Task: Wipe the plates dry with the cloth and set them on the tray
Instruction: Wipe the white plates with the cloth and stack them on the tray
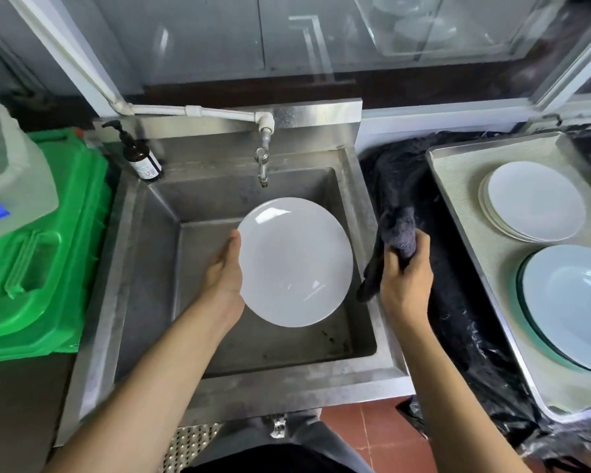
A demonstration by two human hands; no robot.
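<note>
My left hand (pixel 224 271) grips the left rim of a white plate (pixel 296 262), holding it face up over the steel sink (pixel 191 254). My right hand (pixel 405 274) grips a dark grey cloth (pixel 398 227) just right of the plate, above the sink's right edge; the cloth's loose end hangs below my fingers. At the right, a metal tray (pixel 458 186) with a pale liner holds a stack of white plates (pixel 534 201) at the back and a stack of pale blue deep plates (pixel 574 308) at the front.
A tap (pixel 262 165) hangs over the sink's back. A brown pump bottle (pixel 140 158) stands at its back left corner. A green crate (pixel 45 247) with a clear plastic jug (pixel 4 172) sits left. Black plastic sheeting (pixel 458 319) covers the counter under the tray.
</note>
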